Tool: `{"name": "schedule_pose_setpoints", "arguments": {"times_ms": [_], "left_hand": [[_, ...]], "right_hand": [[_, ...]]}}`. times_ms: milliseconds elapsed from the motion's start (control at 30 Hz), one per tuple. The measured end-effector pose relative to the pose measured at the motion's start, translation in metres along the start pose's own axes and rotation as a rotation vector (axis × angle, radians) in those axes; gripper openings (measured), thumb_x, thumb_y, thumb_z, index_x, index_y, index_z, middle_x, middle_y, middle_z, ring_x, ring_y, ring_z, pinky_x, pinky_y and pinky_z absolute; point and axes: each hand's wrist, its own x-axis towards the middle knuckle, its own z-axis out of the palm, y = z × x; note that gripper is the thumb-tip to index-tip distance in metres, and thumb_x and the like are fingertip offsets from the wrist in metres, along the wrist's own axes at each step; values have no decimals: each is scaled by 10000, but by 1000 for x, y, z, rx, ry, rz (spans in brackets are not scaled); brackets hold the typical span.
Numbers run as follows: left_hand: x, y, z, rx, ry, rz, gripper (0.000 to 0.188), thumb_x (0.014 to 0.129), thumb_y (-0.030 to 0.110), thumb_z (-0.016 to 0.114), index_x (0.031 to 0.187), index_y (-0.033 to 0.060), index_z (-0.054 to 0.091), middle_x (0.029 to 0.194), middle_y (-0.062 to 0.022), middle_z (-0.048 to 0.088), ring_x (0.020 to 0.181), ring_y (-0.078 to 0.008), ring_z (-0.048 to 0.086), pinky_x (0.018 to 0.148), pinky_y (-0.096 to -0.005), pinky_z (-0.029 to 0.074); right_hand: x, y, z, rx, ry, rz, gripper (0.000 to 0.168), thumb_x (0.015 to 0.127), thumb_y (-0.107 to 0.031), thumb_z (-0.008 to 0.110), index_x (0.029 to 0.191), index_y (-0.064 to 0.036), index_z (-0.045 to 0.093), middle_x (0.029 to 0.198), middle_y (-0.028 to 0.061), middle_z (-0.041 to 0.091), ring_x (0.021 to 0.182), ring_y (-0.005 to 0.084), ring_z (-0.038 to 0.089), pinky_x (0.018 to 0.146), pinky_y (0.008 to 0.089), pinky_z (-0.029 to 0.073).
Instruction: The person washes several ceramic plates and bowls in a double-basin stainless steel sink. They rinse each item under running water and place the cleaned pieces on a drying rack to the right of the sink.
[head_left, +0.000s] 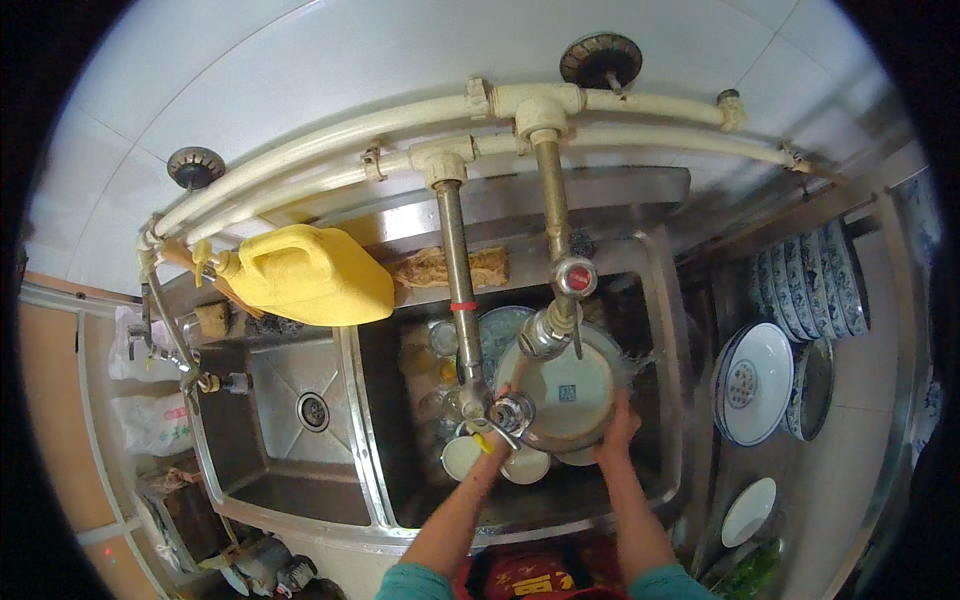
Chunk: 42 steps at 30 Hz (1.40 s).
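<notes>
A large pale ceramic plate (592, 394) is held upside down over the right sink basin, its underside up with a small blue mark. My right hand (621, 427) grips its right rim. My left hand (501, 427) is at its left edge, partly hidden by a metal tap (513, 412). A second tap (546, 334) with a red-marked handle hangs over the plate. Beneath and beside it, a patterned dish (499, 334), several glasses (444, 339) and small white bowls (461, 457) lie in the basin.
A yellow plastic jug (315, 274) lies behind the divider of the left basin (285, 450). Pipes (337, 124) cross the wall. Stacked patterned bowls (806, 285), a white plate (750, 512) and leafy greens (750, 574) are at right. White plastic bags (154, 425) are at left.
</notes>
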Motion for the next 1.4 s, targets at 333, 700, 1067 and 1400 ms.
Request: {"name": "schedule_pose_setpoints", "arguments": {"times_ms": [333,700,1067,1400], "left_hand": [[32,144,19,588,-504,-146,555,765,371,704,1124,-32,572,956,-136,627,779,-218,611,733,-352,485],[11,-19,-51,-692,122,-293,298,893,305,512,1079,73,497,958,-86,562,809,-234,605,677,-378,530],[-22,23,-25,-327,135,-306,200,878,201,570,1010,51,589,929,-43,614,852,-183,606,776,-351,507],[-10,3,-7,-547,-71,-435,344,801,321,657,1084,132,609,1093,-54,606,976,-219,565,846,-453,458]], "right_hand": [[24,-71,48,-638,-523,122,463,765,-362,693,995,29,600,907,98,623,798,171,590,713,321,480],[-7,36,31,-198,-39,-239,438,841,-369,596,1028,27,608,943,81,632,843,149,567,752,308,454],[73,-63,93,-1139,-716,-45,549,704,-441,718,993,19,641,924,116,647,813,183,604,743,313,475],[23,-33,-39,-264,-352,152,440,810,-338,615,1114,-24,564,1071,107,585,962,210,559,800,357,466]]}}
